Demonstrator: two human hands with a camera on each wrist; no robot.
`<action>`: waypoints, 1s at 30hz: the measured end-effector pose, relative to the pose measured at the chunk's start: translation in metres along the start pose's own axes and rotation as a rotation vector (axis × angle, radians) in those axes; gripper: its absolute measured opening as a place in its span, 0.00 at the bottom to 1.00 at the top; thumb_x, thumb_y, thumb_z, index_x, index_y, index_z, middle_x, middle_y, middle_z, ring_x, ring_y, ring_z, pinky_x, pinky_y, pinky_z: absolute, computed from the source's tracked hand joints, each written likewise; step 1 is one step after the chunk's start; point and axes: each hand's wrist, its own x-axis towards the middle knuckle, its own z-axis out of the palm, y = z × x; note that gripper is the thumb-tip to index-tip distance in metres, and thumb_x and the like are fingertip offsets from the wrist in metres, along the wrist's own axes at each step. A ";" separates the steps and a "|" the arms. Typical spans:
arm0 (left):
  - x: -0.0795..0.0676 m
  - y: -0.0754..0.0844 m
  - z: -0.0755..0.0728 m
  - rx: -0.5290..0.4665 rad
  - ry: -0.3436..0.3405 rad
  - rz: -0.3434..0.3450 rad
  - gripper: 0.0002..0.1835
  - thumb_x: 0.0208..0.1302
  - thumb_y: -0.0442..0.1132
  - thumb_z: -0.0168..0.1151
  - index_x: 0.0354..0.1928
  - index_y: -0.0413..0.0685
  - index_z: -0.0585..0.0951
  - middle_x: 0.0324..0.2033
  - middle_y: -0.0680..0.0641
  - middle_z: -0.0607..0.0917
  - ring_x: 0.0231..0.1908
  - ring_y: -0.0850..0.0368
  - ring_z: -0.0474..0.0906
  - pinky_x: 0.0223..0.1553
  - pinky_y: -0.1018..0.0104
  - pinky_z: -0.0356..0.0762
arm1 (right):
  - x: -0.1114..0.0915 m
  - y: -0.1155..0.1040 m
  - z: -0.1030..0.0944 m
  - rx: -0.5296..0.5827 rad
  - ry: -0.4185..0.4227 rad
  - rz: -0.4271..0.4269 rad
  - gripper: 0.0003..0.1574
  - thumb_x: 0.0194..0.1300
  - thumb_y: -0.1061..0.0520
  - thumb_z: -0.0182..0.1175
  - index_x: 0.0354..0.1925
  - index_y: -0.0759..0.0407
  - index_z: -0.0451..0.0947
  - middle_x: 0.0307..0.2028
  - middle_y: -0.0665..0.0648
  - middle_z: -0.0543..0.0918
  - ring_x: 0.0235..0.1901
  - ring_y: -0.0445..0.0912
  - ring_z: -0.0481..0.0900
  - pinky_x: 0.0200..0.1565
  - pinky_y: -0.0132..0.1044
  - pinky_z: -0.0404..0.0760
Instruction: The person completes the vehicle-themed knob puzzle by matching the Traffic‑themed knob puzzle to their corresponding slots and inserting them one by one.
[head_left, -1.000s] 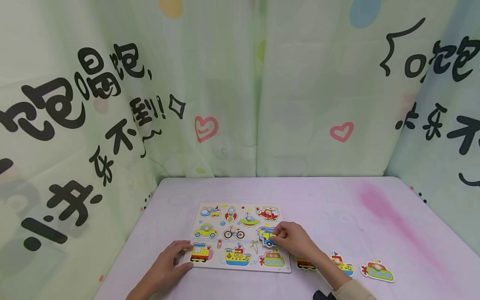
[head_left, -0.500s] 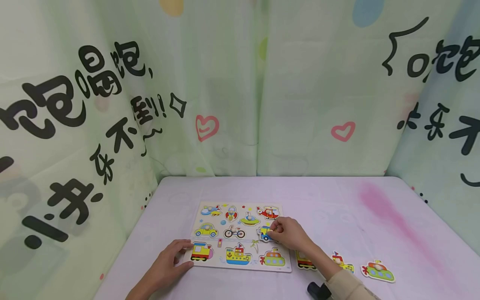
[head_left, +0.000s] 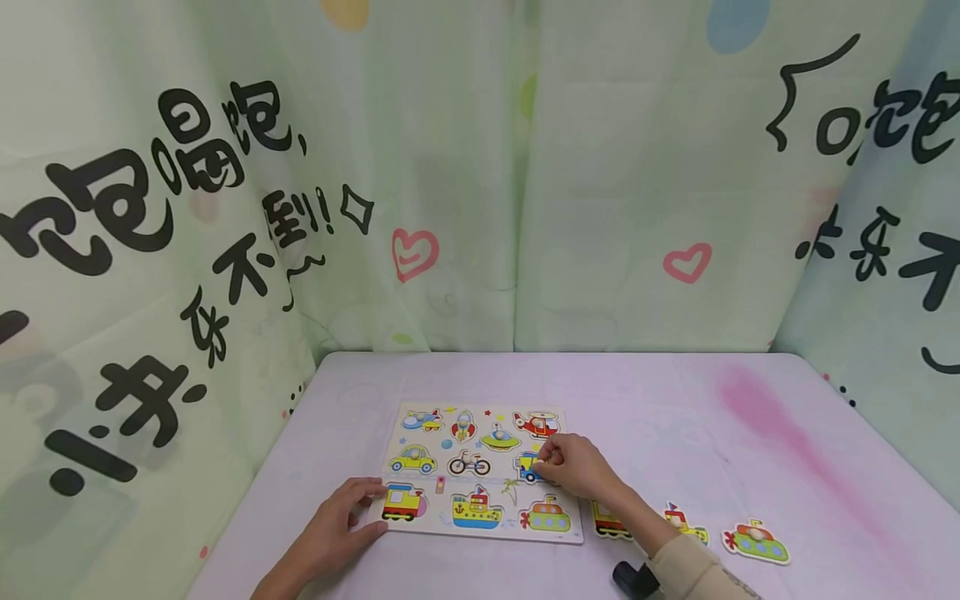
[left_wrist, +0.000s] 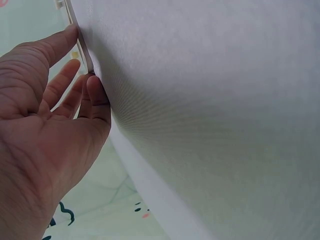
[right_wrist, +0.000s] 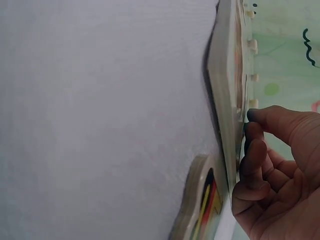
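Observation:
A flat puzzle board (head_left: 420, 530) printed with vehicles lies on the table in the head view. My left hand (head_left: 337, 525) holds its near left corner, with the thumb at the front edge and fingers along the left side. In the left wrist view the thumb and fingers (left_wrist: 102, 95) meet the board's thin edge (left_wrist: 82, 47). My right hand (head_left: 581, 468) pinches a blue-and-yellow vehicle puzzle piece (head_left: 525, 463) over its printed spot at the board's right side. The fingers cover part of that piece. In the right wrist view, thumb and index sit close to the board face.
Right of the board lie a train piece (head_left: 609, 523), a ship piece (head_left: 686, 525) partly behind the right forearm, and a submarine piece (head_left: 756, 542). A black object (head_left: 636, 579) shows beside the right sleeve. Printed curtains (head_left: 585, 292) enclose the table.
My right hand has shifted the vehicle piece slightly left and away from me, lining it up with its printed spot. The left hand stays at the board's corner.

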 end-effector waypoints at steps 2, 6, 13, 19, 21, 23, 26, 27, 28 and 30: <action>0.000 0.000 0.000 0.002 -0.001 0.000 0.23 0.57 0.41 0.77 0.56 0.52 0.82 0.61 0.50 0.79 0.51 0.56 0.75 0.46 0.67 0.78 | 0.000 0.000 0.000 -0.005 -0.001 0.005 0.11 0.62 0.55 0.73 0.32 0.55 0.78 0.22 0.50 0.71 0.25 0.43 0.69 0.29 0.33 0.65; 0.001 0.000 -0.001 0.001 -0.007 -0.002 0.23 0.57 0.41 0.77 0.56 0.53 0.82 0.61 0.49 0.78 0.52 0.55 0.75 0.47 0.65 0.79 | -0.002 0.000 -0.001 0.005 0.007 0.008 0.10 0.62 0.55 0.73 0.34 0.55 0.79 0.22 0.51 0.72 0.25 0.43 0.69 0.28 0.32 0.65; 0.002 -0.001 0.001 0.000 -0.004 -0.006 0.24 0.57 0.40 0.78 0.55 0.53 0.82 0.61 0.50 0.78 0.51 0.57 0.75 0.46 0.66 0.78 | -0.010 -0.003 -0.006 0.127 0.041 0.033 0.09 0.63 0.56 0.72 0.38 0.57 0.82 0.21 0.51 0.72 0.25 0.44 0.69 0.27 0.32 0.65; 0.001 0.000 -0.001 -0.001 -0.001 -0.002 0.23 0.57 0.41 0.77 0.56 0.54 0.82 0.61 0.50 0.78 0.52 0.56 0.76 0.47 0.64 0.79 | -0.027 -0.004 -0.010 0.219 -0.004 -0.056 0.11 0.63 0.56 0.71 0.39 0.60 0.81 0.20 0.49 0.74 0.21 0.41 0.68 0.25 0.30 0.65; 0.001 -0.001 -0.001 0.003 0.000 0.002 0.24 0.57 0.41 0.77 0.56 0.53 0.82 0.61 0.50 0.79 0.51 0.56 0.76 0.47 0.64 0.79 | -0.031 -0.003 -0.010 0.221 -0.021 -0.084 0.12 0.64 0.55 0.71 0.40 0.60 0.81 0.20 0.48 0.74 0.20 0.39 0.68 0.25 0.30 0.67; 0.001 -0.001 -0.002 0.004 0.001 0.005 0.24 0.57 0.41 0.77 0.56 0.53 0.82 0.61 0.50 0.79 0.51 0.56 0.76 0.47 0.64 0.79 | -0.035 -0.003 -0.011 0.215 -0.027 -0.094 0.12 0.64 0.54 0.71 0.40 0.59 0.81 0.20 0.48 0.74 0.20 0.39 0.68 0.25 0.30 0.67; 0.001 -0.001 -0.001 0.002 0.000 0.009 0.23 0.57 0.40 0.77 0.56 0.54 0.82 0.61 0.50 0.79 0.51 0.56 0.75 0.46 0.66 0.79 | -0.041 -0.003 -0.012 0.187 -0.034 -0.080 0.12 0.64 0.52 0.71 0.38 0.57 0.81 0.20 0.48 0.75 0.20 0.39 0.68 0.25 0.31 0.67; 0.001 -0.001 0.000 0.001 0.000 0.009 0.23 0.57 0.40 0.77 0.56 0.54 0.82 0.61 0.50 0.79 0.51 0.56 0.75 0.46 0.67 0.78 | -0.043 -0.002 -0.013 0.172 -0.037 -0.071 0.11 0.64 0.52 0.71 0.38 0.57 0.81 0.20 0.48 0.74 0.20 0.39 0.68 0.25 0.31 0.67; 0.001 -0.001 0.000 -0.001 0.000 0.008 0.23 0.57 0.40 0.77 0.56 0.54 0.82 0.61 0.50 0.79 0.51 0.57 0.75 0.46 0.67 0.78 | -0.045 -0.002 -0.013 0.151 -0.042 -0.069 0.11 0.63 0.52 0.71 0.37 0.56 0.81 0.20 0.48 0.74 0.20 0.40 0.68 0.25 0.31 0.67; 0.000 -0.001 0.001 -0.004 -0.002 0.006 0.23 0.57 0.40 0.77 0.56 0.54 0.82 0.61 0.50 0.79 0.51 0.57 0.75 0.45 0.68 0.78 | -0.049 0.001 -0.014 0.115 -0.054 -0.060 0.11 0.63 0.52 0.72 0.36 0.55 0.81 0.20 0.48 0.74 0.21 0.41 0.68 0.25 0.31 0.66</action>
